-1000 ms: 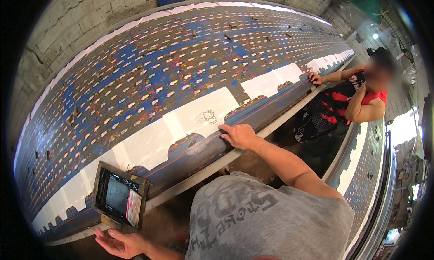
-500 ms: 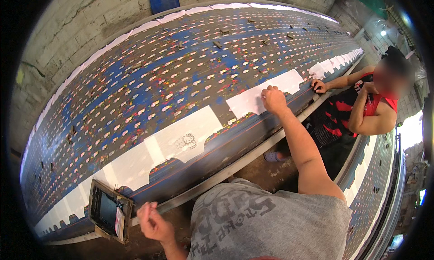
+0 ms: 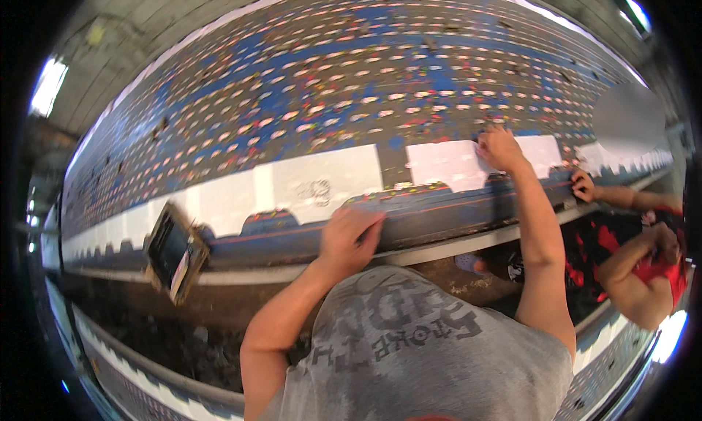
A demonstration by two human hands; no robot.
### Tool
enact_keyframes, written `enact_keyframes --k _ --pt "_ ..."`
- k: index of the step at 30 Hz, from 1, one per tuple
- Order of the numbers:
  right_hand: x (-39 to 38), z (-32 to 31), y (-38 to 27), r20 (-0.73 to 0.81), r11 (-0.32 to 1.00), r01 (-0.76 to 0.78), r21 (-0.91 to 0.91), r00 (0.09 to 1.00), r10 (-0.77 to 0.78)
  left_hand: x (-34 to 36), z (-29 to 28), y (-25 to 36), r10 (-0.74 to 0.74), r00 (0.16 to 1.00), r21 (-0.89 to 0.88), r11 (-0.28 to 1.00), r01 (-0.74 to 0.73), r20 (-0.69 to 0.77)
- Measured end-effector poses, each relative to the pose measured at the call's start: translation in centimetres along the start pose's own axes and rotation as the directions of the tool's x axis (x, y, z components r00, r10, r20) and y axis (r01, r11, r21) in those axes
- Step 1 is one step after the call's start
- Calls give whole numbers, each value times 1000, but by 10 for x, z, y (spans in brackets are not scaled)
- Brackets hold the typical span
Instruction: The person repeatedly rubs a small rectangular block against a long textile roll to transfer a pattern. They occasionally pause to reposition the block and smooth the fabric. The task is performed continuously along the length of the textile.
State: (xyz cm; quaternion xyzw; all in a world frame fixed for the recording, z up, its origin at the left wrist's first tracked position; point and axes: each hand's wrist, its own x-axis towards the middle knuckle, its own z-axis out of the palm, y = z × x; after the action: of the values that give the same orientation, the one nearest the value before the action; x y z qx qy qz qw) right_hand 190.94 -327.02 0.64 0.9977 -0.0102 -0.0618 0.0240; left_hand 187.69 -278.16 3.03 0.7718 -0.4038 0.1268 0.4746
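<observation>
Our right hand [image 3: 501, 149], fingers bent, is over a white sheet [image 3: 442, 163] on the tabletop's [image 3: 431, 220] near side; we cannot tell if it grips. Our left hand [image 3: 351, 237] curls by the near edge, its hold unclear. A framed screen [image 3: 172, 247] sits left, a co-worker's hand [image 3: 583, 186] right. The sheet looks flat.

Left hand [image 3: 349, 239] rightward (markedly), right hand [image 3: 500, 149] too

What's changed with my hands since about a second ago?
Your right hand left the printed white piece and moved right, to the next white piece. Your left hand moved right, from near the dark frame to the table's near edge. The frame still sits at that edge; the co-worker's hand stays there, farther right.
</observation>
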Motion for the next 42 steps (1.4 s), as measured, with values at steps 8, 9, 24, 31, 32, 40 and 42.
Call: enact_keyframes --k 8,9,24,31,32,40,42 --pt "-76 -79 -142 -53 370 250 895 882 -468 68 86 -26 178 975 104 976 -193 132" --pt "-86 -89 -148 -66 373 284 883 863 -501 62 81 -29 161 967 53 983 -174 198" --pt "-88 -22 -250 -26 293 163 942 906 -422 -103 -154 -72 -697 717 -465 624 628 33" --pt "7 16 -296 220 -29 -218 975 971 96 -72 -141 -176 -751 655 -288 647 706 -83" --pt "15 17 -299 248 28 -255 967 958 146 -68 -136 -188 -737 669 -269 667 695 -98" --pt "51 38 -290 46 484 -182 856 959 280 -62 -123 -238 -697 696 -61 713 699 -169" --pt "55 43 -285 64 496 -188 848 964 257 -61 -123 -245 -695 697 -20 710 703 -174"
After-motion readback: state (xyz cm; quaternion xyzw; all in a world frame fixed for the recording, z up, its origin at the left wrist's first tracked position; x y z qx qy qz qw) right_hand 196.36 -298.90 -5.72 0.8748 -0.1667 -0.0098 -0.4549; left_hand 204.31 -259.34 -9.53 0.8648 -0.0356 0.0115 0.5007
